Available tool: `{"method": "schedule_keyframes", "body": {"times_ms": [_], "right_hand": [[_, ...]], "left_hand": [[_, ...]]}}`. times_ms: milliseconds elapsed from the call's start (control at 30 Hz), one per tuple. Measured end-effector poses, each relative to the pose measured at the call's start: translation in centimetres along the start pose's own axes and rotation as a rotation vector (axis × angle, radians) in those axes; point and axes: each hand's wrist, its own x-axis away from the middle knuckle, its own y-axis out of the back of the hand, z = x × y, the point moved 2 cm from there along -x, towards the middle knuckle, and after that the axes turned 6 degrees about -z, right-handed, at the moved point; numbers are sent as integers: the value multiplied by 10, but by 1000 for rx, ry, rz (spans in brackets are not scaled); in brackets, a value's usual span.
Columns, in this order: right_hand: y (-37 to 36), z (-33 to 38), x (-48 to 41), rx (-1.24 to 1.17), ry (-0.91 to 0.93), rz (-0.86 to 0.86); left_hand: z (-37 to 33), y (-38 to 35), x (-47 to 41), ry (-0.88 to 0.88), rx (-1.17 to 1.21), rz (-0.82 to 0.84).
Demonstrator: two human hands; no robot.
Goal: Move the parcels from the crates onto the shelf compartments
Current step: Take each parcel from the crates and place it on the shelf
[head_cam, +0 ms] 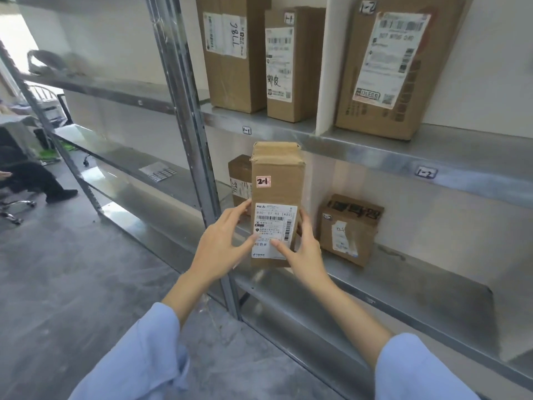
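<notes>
Left hand (223, 243) and right hand (306, 251) grip the upright parcel (277, 180) at its 9 and 3 o'clock sides, long axis vertical, shelf (418, 284) at 12 o'clock.

The parcel (277, 180) hides most of a small box (238, 174) behind it, and some fingers of the right hand (305, 252) lie out of sight round its side. The tall box (233, 50) and big box (401, 67) above run off the top edge. A grey heap (49, 63) on the far shelf (95, 89) is blurred.
</notes>
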Motion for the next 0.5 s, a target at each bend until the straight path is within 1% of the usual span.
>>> {"method": "schedule_keyframes", "body": {"times_ms": [233,300,400,500], "right_hand": [[-79,-13,-45,48,-62,-223],[-92,-17,-50,105,-84,-279],[-102,-27,-53,195,-102,-369],[-106,-47,-56,271,-134,-397]], "left_hand": [[96,8,-74,-182,-85,158],[119,6,-90,-187,-65,177],[146,-1,-106,-166,15,163],[168,-15,-114,-171,35,176]]}}
